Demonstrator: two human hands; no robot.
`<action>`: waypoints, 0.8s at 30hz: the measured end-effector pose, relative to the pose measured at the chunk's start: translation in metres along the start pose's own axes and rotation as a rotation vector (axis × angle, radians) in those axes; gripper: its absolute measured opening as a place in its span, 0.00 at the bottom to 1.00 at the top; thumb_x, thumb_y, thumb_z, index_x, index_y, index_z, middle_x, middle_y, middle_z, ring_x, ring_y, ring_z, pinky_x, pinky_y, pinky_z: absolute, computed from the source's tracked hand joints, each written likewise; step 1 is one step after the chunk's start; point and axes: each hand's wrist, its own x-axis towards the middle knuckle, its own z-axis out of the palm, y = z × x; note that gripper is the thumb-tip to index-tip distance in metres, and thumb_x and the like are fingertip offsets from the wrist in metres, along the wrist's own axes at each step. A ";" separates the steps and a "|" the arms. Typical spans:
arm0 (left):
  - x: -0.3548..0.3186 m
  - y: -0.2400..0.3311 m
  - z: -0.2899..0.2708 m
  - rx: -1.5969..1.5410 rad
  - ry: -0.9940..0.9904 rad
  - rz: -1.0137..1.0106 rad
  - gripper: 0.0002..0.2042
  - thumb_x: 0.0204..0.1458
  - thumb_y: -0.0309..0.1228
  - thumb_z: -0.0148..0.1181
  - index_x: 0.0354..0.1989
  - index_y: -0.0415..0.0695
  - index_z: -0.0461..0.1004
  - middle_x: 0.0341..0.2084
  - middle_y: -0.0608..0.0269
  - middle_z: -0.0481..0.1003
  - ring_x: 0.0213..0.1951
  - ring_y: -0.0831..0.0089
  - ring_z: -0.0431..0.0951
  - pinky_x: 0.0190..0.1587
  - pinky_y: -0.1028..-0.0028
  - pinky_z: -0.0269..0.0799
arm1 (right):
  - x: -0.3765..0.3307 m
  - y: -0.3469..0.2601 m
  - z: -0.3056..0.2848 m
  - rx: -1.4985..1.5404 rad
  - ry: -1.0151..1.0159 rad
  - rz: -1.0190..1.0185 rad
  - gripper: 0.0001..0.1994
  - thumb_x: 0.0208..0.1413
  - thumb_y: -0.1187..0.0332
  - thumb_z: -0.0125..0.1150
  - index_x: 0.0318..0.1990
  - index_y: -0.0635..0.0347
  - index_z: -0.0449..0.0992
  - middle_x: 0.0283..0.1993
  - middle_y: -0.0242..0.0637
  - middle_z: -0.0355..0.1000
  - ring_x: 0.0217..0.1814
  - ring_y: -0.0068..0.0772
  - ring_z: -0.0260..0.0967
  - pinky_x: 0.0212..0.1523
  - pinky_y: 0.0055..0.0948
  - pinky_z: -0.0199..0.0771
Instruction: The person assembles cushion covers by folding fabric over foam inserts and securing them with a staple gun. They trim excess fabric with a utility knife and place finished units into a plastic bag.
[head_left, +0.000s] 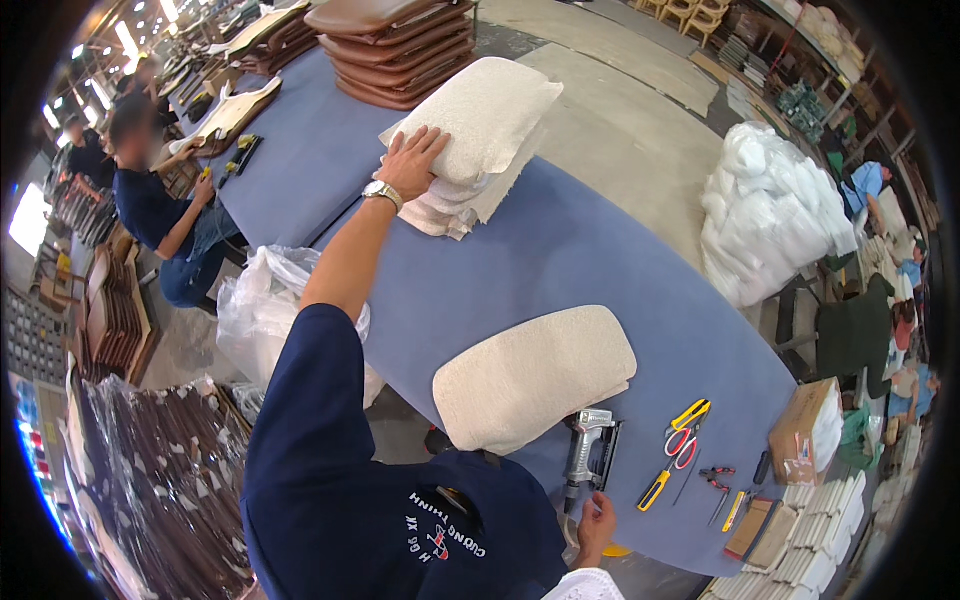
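The clearest lettering is on the dark blue shirt (385,490) of the person wearing the camera: white capitals across the chest, set around a small red and white emblem (440,544). The longer line curves along one side of the emblem, and a shorter group of characters stands on its other side; both appear turned and tilted from this viewpoint. The brown carton (797,440) at the table's right end bears dark print on its side, too small to make out. The pale dial of the wristwatch (376,189) is likewise too small for any marking to be read.
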 end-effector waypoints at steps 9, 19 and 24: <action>0.051 -0.014 -0.066 -0.137 0.208 0.172 0.33 0.53 0.40 0.69 0.69 0.56 0.67 0.60 0.65 0.76 0.61 0.62 0.74 0.60 0.54 0.70 | -0.042 -0.029 0.058 -0.032 -0.114 0.015 0.18 0.62 0.64 0.63 0.56 0.64 0.78 0.50 0.47 0.80 0.48 0.37 0.79 0.48 0.33 0.78; 0.067 -0.041 -0.123 -0.182 0.177 0.141 0.29 0.56 0.50 0.65 0.64 0.54 0.72 0.51 0.61 0.81 0.51 0.59 0.81 0.48 0.58 0.79 | -0.046 -0.022 0.122 -0.006 -0.107 -0.058 0.18 0.61 0.63 0.65 0.55 0.63 0.79 0.48 0.45 0.81 0.45 0.35 0.79 0.45 0.32 0.79; 0.082 -0.046 -0.131 -0.182 0.167 0.140 0.29 0.56 0.53 0.64 0.64 0.55 0.72 0.51 0.60 0.81 0.53 0.59 0.80 0.48 0.58 0.79 | -0.054 -0.044 0.143 -0.013 -0.086 -0.052 0.18 0.60 0.62 0.66 0.55 0.61 0.79 0.48 0.45 0.81 0.42 0.36 0.81 0.45 0.33 0.80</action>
